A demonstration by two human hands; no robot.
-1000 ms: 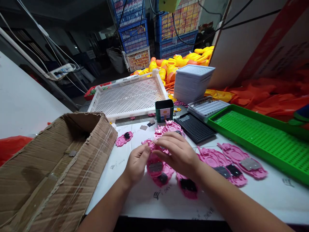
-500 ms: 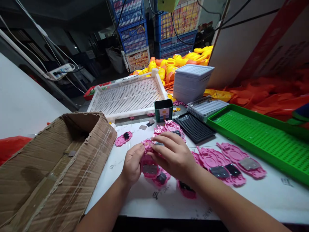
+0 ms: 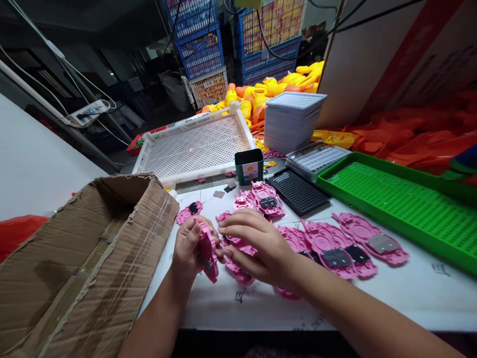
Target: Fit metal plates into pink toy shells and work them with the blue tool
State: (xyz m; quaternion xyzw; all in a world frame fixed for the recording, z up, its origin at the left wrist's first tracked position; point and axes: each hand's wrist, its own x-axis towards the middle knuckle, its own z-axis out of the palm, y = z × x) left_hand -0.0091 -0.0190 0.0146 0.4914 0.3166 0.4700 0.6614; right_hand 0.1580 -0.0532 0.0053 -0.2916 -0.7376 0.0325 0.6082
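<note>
My left hand grips a pink plastic shell piece, turned on edge, close to the open cardboard box. My right hand is curled over a small stack of pink shell pieces on the white table, with its fingers pinching the top one. More pink pieces carrying grey and black pads lie to the right. Others sit behind the hands, and a single one lies near the box.
A small dark green tin stands behind the parts. A white perforated crate, a black grid tray, stacked grey trays and a long green tray ring the work area. Yellow and orange toys are piled at the back.
My left hand has pulled one pink piece off the stack and swung it left toward the box, turning it on edge. My right hand stays on the remaining stack.
</note>
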